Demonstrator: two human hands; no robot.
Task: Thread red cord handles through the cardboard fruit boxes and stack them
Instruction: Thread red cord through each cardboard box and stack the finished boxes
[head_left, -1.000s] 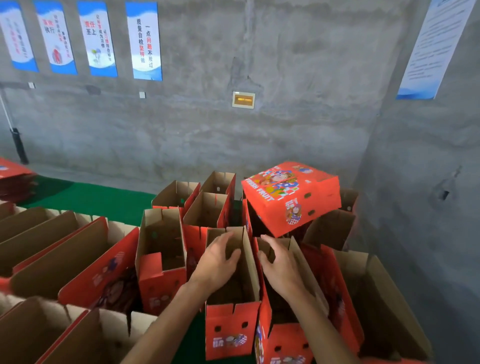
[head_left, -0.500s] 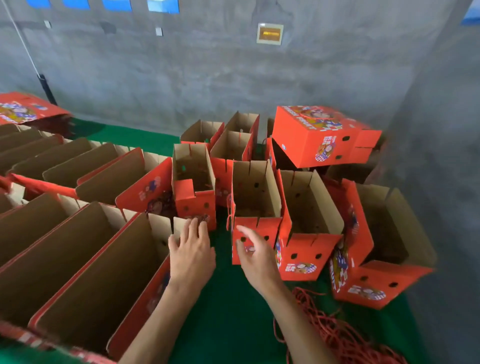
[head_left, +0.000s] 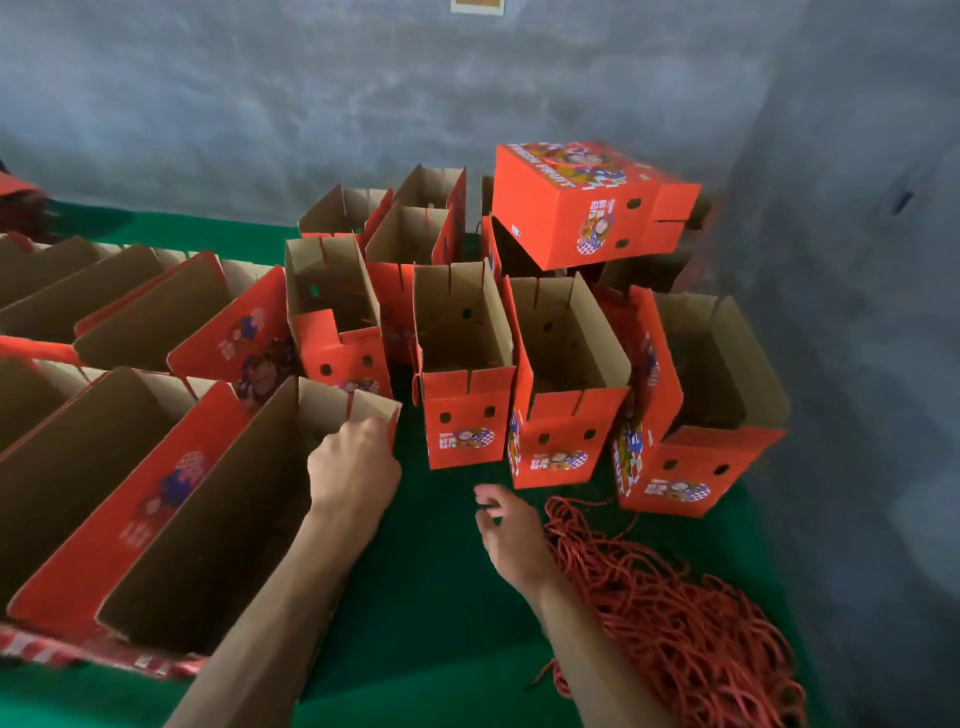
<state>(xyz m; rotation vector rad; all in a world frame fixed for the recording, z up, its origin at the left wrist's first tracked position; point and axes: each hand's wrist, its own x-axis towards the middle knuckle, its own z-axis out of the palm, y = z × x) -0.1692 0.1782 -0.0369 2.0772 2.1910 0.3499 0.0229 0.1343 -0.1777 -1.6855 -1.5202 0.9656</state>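
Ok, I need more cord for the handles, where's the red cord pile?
In the head view the red cord pile lies on the green mat at lower right, just right of the right hand.

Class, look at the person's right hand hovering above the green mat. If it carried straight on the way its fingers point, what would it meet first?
The right hand points up and slightly left over the green mat. Probably it would first meet the red front of the open box straight ahead; depth is hard to judge.
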